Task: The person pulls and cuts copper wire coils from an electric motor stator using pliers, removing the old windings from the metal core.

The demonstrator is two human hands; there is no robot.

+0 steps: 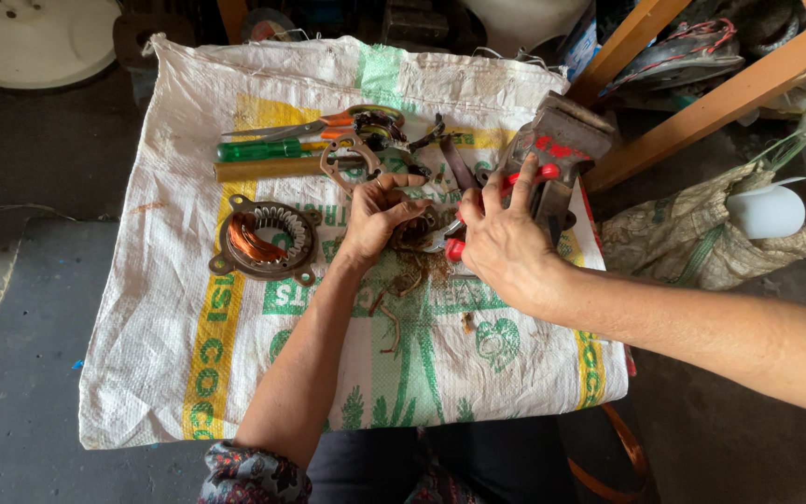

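My left hand grips a round motor stator in the middle of the white woven sack. My right hand holds red-handled pliers against that stator. Loose brown copper wire hangs and lies just below the two hands. A second stator, with an orange copper coil on one side, rests on the sack to the left of my left hand.
Behind the hands lie orange-handled scissors, a green-handled screwdriver, a wooden stick and a metal bracket ring. A rusty metal vise stands at the right. Wooden beams, a cloth bag and a white jug are further right.
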